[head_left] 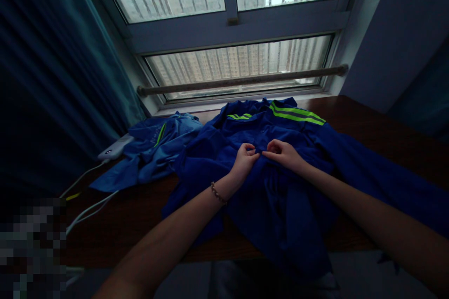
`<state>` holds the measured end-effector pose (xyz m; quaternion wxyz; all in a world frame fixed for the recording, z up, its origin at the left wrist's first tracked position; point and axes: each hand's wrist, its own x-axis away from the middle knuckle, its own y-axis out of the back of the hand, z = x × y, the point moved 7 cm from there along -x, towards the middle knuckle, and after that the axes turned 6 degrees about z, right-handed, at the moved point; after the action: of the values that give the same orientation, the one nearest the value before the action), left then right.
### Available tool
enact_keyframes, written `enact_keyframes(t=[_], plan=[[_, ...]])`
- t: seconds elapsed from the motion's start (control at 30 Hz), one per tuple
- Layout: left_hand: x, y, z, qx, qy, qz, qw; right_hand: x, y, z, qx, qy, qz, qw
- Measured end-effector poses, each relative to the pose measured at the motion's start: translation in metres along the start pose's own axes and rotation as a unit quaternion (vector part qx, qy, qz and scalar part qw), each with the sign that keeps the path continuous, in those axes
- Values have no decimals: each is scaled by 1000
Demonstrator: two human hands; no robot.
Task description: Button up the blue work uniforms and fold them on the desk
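- At mid-frame, pinching a small fold of a dark blue jacket (245, 133) between thumb and forefinger of the left hand (244, 159), with a braided bracelet (218, 195) at the wrist.
- Just beside, nipping apparently the same bit of cloth with the right hand (286, 154), remaining fingers curled in; cannot tell about any button or seam hidden under the tips.
- Spread over the brown wooden table (119, 229) at the centre of the frame, with yellow-green stripes (298, 114) toward the top, a sleeve running off to the right edge, and loose cloth hanging past the table's front edge at lower centre.
- As a judgement on progress: already laid out within reach and gripped at the front; not yet smooth, with wrinkles across the body and bunching low down. Probably partway through the close fingerwork; cannot tell how much of it remains.
- To the left, out of both hands: a lighter blue garment (150, 161), with a white device (115, 147) beside it.
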<state>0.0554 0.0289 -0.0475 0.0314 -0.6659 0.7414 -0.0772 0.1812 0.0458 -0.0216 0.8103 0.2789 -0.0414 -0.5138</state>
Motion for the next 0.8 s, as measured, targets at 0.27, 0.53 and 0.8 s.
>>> enact_keyframes(t=[0.27,0.53,0.8], plan=[[3,-9,-9,-29,-52,55,997,3,-9,10,67,47,47,996],[2,-10,-7,-47,-51,77,995,-2,-14,-2,41,30,81,995],[2,-4,-10,-189,-110,25,976,8,-16,11,207,51,37,976]])
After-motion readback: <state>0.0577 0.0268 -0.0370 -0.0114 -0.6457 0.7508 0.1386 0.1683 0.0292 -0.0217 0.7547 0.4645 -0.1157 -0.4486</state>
